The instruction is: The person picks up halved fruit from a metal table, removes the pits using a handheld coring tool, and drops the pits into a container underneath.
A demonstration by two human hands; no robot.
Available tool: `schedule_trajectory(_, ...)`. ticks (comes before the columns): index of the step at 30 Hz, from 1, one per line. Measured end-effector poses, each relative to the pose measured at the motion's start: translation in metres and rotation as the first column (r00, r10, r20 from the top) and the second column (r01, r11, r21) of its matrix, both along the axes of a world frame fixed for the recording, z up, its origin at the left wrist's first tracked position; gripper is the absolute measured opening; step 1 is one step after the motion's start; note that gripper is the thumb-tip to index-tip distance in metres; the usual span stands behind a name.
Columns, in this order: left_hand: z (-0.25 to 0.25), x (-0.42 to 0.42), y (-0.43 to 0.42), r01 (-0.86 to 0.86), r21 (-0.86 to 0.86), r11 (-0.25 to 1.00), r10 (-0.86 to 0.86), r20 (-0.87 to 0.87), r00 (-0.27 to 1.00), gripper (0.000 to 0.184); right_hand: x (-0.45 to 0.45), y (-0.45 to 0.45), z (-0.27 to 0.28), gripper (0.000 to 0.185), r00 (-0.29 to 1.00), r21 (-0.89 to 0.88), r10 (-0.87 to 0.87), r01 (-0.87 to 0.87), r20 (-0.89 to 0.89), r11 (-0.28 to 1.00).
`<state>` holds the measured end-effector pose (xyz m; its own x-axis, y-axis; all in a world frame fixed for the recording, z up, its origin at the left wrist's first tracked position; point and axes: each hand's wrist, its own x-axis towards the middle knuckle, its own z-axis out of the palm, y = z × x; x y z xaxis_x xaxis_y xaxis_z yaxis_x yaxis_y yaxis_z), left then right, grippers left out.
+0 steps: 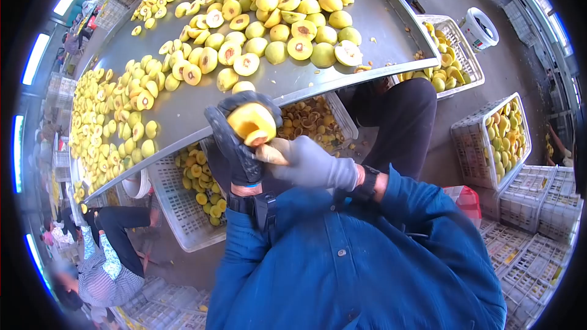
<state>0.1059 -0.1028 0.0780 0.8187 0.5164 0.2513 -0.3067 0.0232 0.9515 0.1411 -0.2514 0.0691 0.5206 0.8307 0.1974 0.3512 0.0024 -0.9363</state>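
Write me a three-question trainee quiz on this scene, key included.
1. Multiple choice: what does the left hand hold?
A) A bucket
B) Yellow fruit
C) A crate

2. True or false: the gloves on the wearer's two hands are the same colour.

3. Fill in the blank: cut fruit halves lie spread over a large metal ____.

Key:
1. B
2. False: the left one is dark, while the right hand wears pale grey.
3. Table
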Motion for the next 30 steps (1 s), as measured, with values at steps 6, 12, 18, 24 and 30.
schedule_trajectory(6,-0.031,-0.017,0.035,-0.340,0.289,0.895,0.353,0.007,0.936,0.036,0.048,-0.016,-0.117,0.016,0.925,-0.622,0.015,0.243,0.380,0.744)
schedule_trajectory(12,-0.060,-0.097,0.141,-0.514,0.695,0.503,0.745,-0.047,0.666,0.037,0.061,-0.056,-0.155,0.023,0.959,-0.684,-0.041,0.230,0.282,0.693)
schedule_trajectory(18,-0.068,0.001,0.173,-0.230,0.950,0.210,0.586,0.066,0.808,0.035,0.049,-0.044,-0.144,0.030,0.974,-0.707,0.009,0.158,0.226,0.689)
schedule_trajectory(24,-0.072,0.112,0.150,0.353,0.908,0.225,0.638,-0.411,0.651,0.058,0.036,-0.048,-0.118,0.032,0.989,-0.745,-0.059,0.140,0.134,0.652)
schedule_trajectory(30,-0.074,0.077,0.169,-0.005,0.182,0.983,0.086,-0.439,0.895,0.033,0.040,-0.040,-0.095,0.030,0.982,-0.672,-0.123,0.189,0.145,0.716)
